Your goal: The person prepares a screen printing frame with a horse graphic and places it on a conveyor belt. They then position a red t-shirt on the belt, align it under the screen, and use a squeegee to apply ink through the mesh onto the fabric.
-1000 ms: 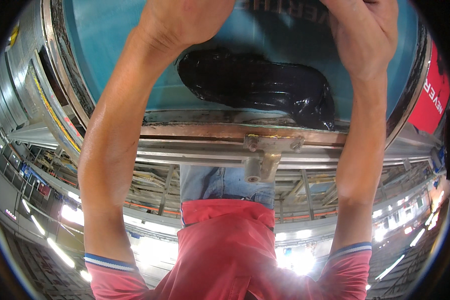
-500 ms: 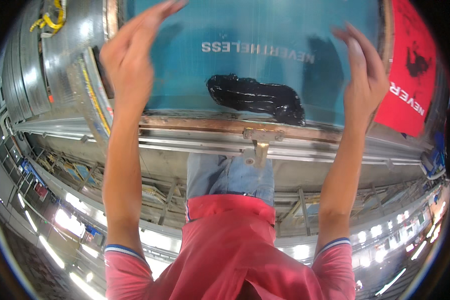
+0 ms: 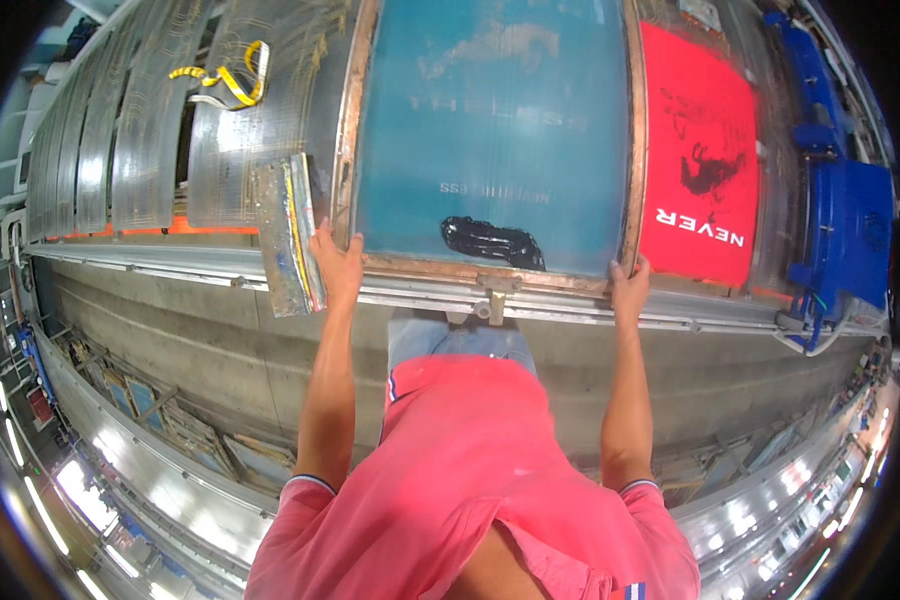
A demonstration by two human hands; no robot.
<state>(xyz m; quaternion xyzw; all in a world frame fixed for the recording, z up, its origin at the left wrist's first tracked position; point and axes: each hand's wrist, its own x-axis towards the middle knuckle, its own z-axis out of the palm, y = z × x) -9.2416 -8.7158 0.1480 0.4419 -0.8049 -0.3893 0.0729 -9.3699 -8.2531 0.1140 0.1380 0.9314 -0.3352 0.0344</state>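
The person's left hand (image 3: 338, 268) and right hand (image 3: 630, 288) have fingers closed narrowly on the near corners of a rectangular teal mesh screen with a brown wooden frame (image 3: 495, 155); a flat, paint-streaked bar (image 3: 295, 240), just beside the left hand, could be knocked. Uneven lifting could make the glossy black paste pool (image 3: 488, 242) run, while sideways drift might smear the flat red printed sheet (image 3: 695, 245) beyond, on the long grey metal table (image 3: 148, 150).

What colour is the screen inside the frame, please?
The screen is teal blue; it shows best in the head view.
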